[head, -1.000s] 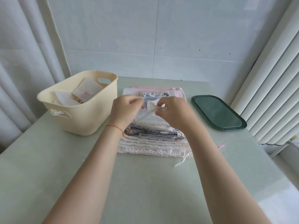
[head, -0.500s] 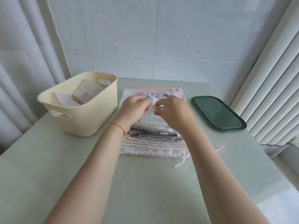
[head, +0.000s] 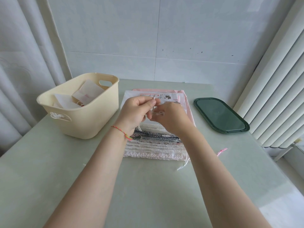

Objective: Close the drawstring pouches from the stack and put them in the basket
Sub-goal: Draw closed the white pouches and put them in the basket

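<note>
Both hands are raised together over the far half of the stack of pouches [head: 153,145], which lies flat in the middle of the pale green bench [head: 49,170]. The left hand [head: 136,112] pinches a thin white cord [head: 154,102] between thumb and fingertips, and the right hand [head: 171,117] has its fingers curled around a small clear pouch [head: 158,113] held just above the stack; how far that pouch is drawn shut cannot be told. The cream basket [head: 85,122] stands just to the left of the stack, close to the left wrist, with several white pouches [head: 88,92] already inside it. A dark green tray [head: 220,116] lies to the right, apart from the stack and near the bench's right edge beside the white slatted blinds [head: 279,79]. A pink cord end [head: 222,151] and a white one [head: 181,167] trail from the stack's near right corner onto bare bench. The near part of the bench, under the forearms, is open surface, and a strip of bare bench runs between the stack and the tiled wall [head: 156,38] behind. A curtain [head: 24,63] hangs at the left edge behind the basket.
</note>
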